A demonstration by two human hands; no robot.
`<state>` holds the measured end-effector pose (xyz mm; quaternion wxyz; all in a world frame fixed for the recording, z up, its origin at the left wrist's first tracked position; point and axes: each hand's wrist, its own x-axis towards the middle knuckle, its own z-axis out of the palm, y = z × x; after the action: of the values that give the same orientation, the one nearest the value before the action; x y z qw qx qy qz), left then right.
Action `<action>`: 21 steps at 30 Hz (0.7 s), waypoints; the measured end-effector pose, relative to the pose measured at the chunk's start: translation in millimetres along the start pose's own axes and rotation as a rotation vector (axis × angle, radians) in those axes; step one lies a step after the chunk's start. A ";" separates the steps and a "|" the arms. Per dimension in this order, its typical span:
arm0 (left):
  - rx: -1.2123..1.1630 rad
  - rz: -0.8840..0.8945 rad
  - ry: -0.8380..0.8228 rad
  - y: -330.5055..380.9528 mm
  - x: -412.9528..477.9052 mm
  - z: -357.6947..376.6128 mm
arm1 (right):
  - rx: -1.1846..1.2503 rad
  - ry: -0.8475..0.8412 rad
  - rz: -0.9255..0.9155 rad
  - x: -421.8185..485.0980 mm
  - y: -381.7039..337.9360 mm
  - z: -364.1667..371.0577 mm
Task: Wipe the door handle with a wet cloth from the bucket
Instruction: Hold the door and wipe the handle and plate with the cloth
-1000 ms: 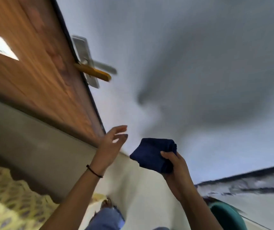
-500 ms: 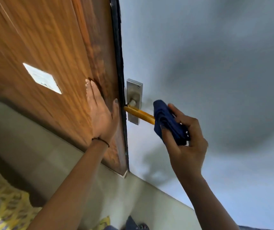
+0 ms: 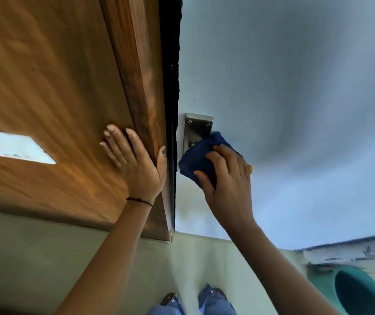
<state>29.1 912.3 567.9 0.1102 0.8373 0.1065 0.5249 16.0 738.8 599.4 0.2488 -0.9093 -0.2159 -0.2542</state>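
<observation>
A brown wooden door (image 3: 57,87) stands edge-on to me. Its silver handle plate (image 3: 196,128) shows on the pale blue side. My right hand (image 3: 227,180) grips a dark blue cloth (image 3: 199,159) wrapped around the yellow lever, of which only the tip (image 3: 249,169) pokes out past my fingers. My left hand (image 3: 134,160) lies flat and spread against the wooden face, thumb on the door's edge. The green bucket (image 3: 361,292) sits on the floor at the lower right.
A pale tiled floor (image 3: 45,258) lies below the door. My feet in sandals and blue jeans (image 3: 204,301) stand close to the door's edge. A white label (image 3: 13,146) is stuck on the wooden face.
My right hand has slid the cloth along the lever toward the plate, covering most of it. My left hand stays pressed on the door. The view has tilted down, so the bucket shows again.
</observation>
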 end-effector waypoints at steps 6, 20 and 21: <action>0.001 0.022 0.033 -1.8 -1.8 1.6 | -0.153 0.034 0.036 14.2 -30.4 8.3; 0.009 0.052 0.040 -5.6 -3.2 3.5 | -0.142 -0.076 0.135 8.5 -39.1 7.4; 0.015 0.057 0.039 -6.0 -3.4 3.3 | -0.151 -0.075 0.117 7.8 -38.2 7.1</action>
<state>30.3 916.8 561.8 0.0866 0.8303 0.0887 0.5433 4.7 774.8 611.7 0.1859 -0.9454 -0.1520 -0.2204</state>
